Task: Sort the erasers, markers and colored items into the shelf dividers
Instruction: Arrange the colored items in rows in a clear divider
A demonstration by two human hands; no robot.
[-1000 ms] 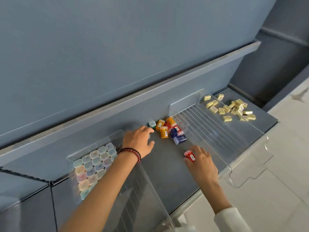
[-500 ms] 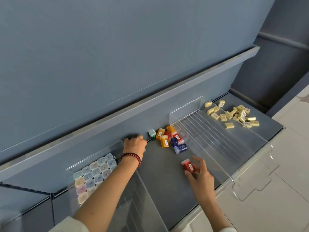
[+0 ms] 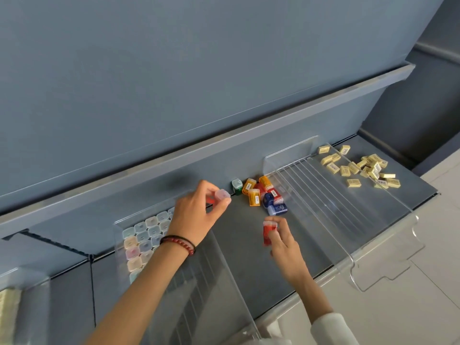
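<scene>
Two of your hands show, left hand [image 3: 196,215] and right hand [image 3: 283,241], one item each: a pale-capped red plastic case [image 3: 222,195] in the left, a red plastic case [image 3: 267,234] in the right. In the loose pile: one green case [image 3: 237,186], three orange cases [image 3: 254,197], two dark blue cases [image 3: 277,209], at least two red cases [image 3: 273,194], partly buried. Pale yellow rectangular erasers [image 3: 354,183]: roughly twenty, heap too tight for an exact count. Pastel square marker caps [image 3: 143,236]: about fifteen visible, more behind your forearm. Clear acrylic dividers [image 3: 323,202]: two plainly seen. One red beaded bracelet [image 3: 178,244].
</scene>
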